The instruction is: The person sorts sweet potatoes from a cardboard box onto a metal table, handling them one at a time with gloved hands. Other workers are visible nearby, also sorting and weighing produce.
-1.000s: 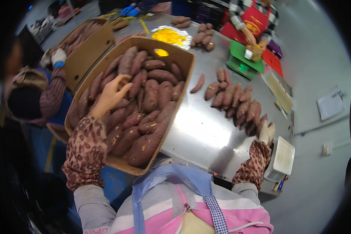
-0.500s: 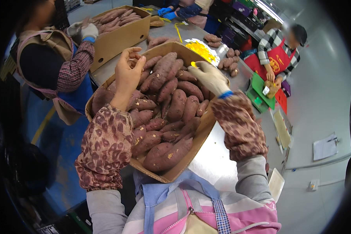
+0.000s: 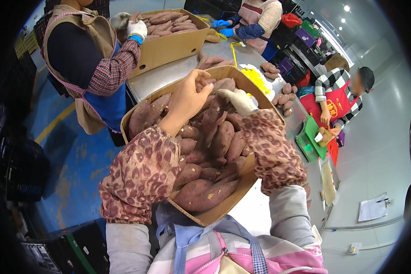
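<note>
A cardboard box (image 3: 249, 176) filled with reddish-purple sweet potatoes (image 3: 222, 138) sits in front of me. Over its far half, my bare left hand (image 3: 189, 98) is loosely curved, thumb and fingers apart, and nothing shows in its grasp. Close to its right is my right hand (image 3: 240, 101) in a pale glove, fingers bent and pressed together above the sweet potatoes. Whatever those fingertips hold is too small or hidden to name. Beyond the box lies a pile of yellow stickers or tags (image 3: 256, 81) on white sheets.
At left, a gloved co-worker (image 3: 84, 59) handles sweet potatoes in a second cardboard box (image 3: 169, 49). Blue-gloved hands (image 3: 223, 27) work across the metal table (image 3: 150, 84). At right, a person in a red apron (image 3: 335, 102) holds a bagged item beside a green device (image 3: 309, 137).
Both hands have come closer together over the box, the left moving right. The yellow piece earlier at my right fingertips no longer shows there. My view has shifted, with the scene sliding right and down.
</note>
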A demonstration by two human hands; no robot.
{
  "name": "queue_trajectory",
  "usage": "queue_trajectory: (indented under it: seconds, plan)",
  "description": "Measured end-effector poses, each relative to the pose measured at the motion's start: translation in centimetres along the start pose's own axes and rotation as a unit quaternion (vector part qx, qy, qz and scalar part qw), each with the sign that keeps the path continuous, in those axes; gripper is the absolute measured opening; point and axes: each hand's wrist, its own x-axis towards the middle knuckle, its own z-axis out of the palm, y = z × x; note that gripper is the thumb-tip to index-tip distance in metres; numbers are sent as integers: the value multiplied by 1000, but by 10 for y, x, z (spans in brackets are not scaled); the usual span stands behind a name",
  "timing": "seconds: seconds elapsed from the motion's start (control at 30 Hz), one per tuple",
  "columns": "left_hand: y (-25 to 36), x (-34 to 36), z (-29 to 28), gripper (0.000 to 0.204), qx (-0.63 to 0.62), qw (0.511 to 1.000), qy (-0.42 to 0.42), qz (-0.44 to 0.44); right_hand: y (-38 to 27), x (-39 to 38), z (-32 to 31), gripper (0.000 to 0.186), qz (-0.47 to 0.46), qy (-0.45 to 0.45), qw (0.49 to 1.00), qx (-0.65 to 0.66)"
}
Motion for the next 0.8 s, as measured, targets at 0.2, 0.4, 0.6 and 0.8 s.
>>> queue_trajectory:
  seconds: [0.2,0.4,0.6,0.8]
  plan:
    - [-9,-12,14,65,-72,965,-175,-179,23,-39,11,36,-119,-89,866,478]
    - [6,-30,21,67,-348,833,-351,-250,41,-53,22,34,-139,-4,927,347]
    - [4,-30,18,50,-323,841,-303,-312,45,-67,37,37,-250,240,905,247]
    - [-10,-24,20,43,-425,843,-102,-314,35,-86,51,45,-53,69,955,282]
